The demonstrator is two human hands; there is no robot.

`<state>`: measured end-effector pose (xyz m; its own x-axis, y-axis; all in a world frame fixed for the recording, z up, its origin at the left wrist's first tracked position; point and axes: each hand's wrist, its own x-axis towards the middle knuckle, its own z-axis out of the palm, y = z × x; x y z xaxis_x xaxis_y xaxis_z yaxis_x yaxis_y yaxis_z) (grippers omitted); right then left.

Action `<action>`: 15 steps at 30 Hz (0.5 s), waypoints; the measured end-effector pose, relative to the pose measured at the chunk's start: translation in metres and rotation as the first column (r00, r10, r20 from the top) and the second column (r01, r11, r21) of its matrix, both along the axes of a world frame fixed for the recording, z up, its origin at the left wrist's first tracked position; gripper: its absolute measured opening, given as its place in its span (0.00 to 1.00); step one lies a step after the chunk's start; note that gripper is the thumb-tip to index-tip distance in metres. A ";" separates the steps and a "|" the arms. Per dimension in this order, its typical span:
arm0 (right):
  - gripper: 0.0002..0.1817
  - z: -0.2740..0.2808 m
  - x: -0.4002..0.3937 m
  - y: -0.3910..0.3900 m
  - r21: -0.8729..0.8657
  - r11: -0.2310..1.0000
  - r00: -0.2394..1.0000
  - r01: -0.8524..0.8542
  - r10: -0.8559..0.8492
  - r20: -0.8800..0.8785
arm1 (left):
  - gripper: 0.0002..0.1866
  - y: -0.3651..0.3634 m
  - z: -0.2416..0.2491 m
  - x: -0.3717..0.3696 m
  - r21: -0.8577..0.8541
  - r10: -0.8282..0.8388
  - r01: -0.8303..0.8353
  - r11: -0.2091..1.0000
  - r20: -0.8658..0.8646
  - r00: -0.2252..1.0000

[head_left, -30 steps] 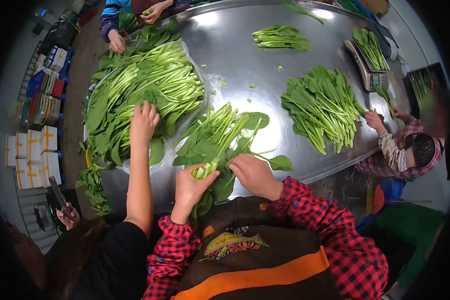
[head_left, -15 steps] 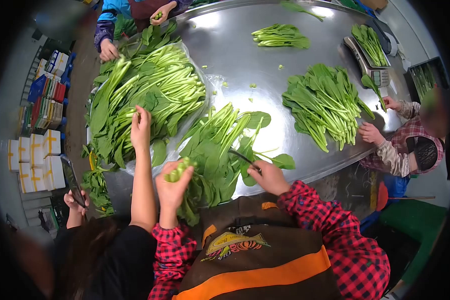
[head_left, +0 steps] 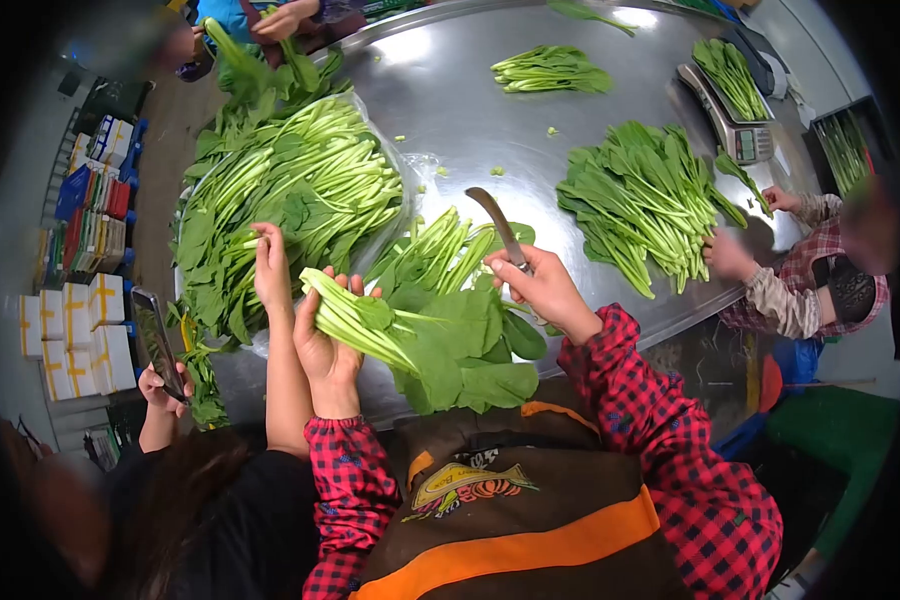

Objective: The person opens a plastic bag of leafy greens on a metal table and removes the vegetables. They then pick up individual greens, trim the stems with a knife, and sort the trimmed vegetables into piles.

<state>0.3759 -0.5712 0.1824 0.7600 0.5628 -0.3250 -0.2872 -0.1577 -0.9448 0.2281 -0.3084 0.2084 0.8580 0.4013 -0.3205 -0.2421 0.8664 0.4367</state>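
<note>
A bunch of leafy greens (head_left: 448, 345) rests across the palm of my left hand (head_left: 328, 368), whose fingers curl around the pale stems. Its stem ends point left and its leaves spread right, above the table's near edge. My right hand (head_left: 552, 292) grips a knife (head_left: 492, 214) by the handle, its curved blade pointing up and left, apart from the bunch. Beyond the bunch, loose greens (head_left: 430, 248) lie on the metal table (head_left: 470, 130). To the left is a large heap of greens (head_left: 320, 160) on clear plastic.
Beside me on the left, a person's hand (head_left: 270, 270) is raised near the heap, and their other hand holds a phone (head_left: 158, 345). Another person's hand (head_left: 732, 255) touches a pile of greens (head_left: 640, 200) at right. A scale (head_left: 745, 140) stands behind it.
The bunch in my left hand has turned from hanging downward to lying sideways, leaves to the right. My right hand has lifted the knife. A co-worker across the table has raised some greens.
</note>
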 end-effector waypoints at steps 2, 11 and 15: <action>0.17 0.009 0.004 -0.001 0.028 0.998 0.999 -0.048 0.048 -0.017 | 0.17 -0.002 -0.007 0.006 -0.004 0.000 0.000 1.000 -0.050 0.999; 0.28 0.034 -0.020 0.003 -0.192 0.882 0.892 -0.430 0.448 0.059 | 0.19 -0.061 -0.008 0.073 -0.013 -0.199 0.204 0.979 -0.298 0.933; 0.22 -0.007 -0.044 -0.019 0.241 0.969 0.930 -0.049 0.132 -0.342 | 0.23 -0.094 -0.008 0.102 0.162 -0.257 0.312 0.936 -0.288 0.922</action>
